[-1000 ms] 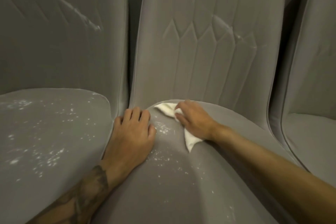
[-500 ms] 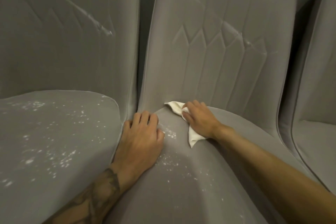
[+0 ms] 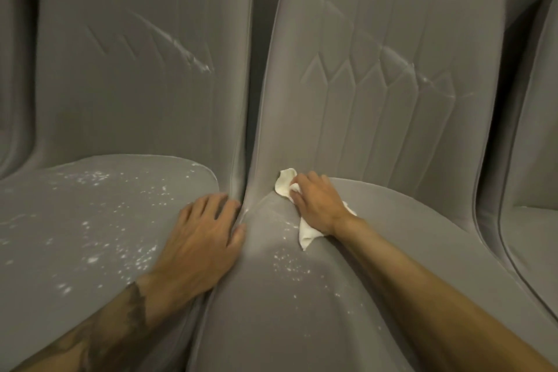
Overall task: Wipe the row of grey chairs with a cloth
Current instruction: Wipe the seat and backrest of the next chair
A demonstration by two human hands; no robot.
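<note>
Two velvety grey chairs are showing white specks. The right hand is gripping a crumpled white cloth; the left hand is resting flat, fingers straight.

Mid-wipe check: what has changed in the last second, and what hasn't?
The right hand has pushed the cloth slightly left along the back of the middle seat, toward its corner. The left hand has slid left off that seat and now rests across the gap, fingers on the left seat's edge. Unchanged: the right hand still grips the cloth; white specks remain on both seats.
</note>
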